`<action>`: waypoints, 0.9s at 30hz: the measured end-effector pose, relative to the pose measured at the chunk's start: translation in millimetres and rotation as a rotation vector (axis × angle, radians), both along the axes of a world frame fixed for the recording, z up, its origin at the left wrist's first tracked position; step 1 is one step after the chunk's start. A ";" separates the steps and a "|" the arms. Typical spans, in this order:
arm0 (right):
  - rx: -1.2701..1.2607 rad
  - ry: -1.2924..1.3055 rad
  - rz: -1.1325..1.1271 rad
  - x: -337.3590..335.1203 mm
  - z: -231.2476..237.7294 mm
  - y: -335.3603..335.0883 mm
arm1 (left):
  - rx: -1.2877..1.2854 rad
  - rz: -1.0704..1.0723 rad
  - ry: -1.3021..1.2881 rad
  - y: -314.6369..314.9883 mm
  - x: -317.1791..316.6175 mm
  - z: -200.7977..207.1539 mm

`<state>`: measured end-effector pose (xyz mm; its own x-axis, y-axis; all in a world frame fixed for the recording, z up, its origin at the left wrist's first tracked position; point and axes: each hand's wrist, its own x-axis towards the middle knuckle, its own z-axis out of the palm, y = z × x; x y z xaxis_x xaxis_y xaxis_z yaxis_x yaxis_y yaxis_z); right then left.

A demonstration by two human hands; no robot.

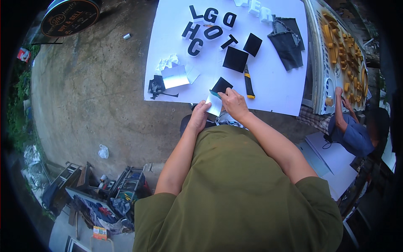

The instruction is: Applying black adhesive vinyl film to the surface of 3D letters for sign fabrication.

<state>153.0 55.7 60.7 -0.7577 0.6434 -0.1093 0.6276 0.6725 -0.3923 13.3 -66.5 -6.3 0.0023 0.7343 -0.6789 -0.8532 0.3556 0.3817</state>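
At the table's near edge, my left hand (199,115) is closed on a small white flat piece (215,106), thumb on top. My right hand (234,103) pinches a thin teal flat tool (214,93) against the far end of that piece. Just beyond lies a black square (223,85); whether it joins the white piece I cannot tell. A cutter knife (249,84) with a yellow and black handle rests right of my right hand. Two more black squares (235,59) sit farther away, with several black-faced letters (213,32) with white sides behind them.
The white tabletop (277,90) also carries white letters (254,7), dark grey cloth (289,42), a pale sheet (175,76) and black scraps (157,85). At right, another person (350,132) reaches to a board with yellow raised shapes (342,54). Clutter (113,197) stands at lower left.
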 end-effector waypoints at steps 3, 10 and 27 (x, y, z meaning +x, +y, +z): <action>-0.009 -0.005 0.014 -0.3 -0.2 1.3 | 0.014 0.023 -0.014 -0.1 0.1 2.7; -0.009 0.006 -0.016 -0.3 -3.4 1.0 | -0.007 -0.049 0.096 -22.0 -14.2 2.7; 0.011 0.029 -0.022 -2.3 -2.2 -2.2 | -0.340 -0.088 1.555 23.6 -147.6 35.0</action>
<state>150.8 53.5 58.5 -0.7463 0.6607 -0.0805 0.6305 0.6631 -0.4033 -134.3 -42.9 28.7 -0.7859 0.5899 -0.1857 0.3009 0.6271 0.7184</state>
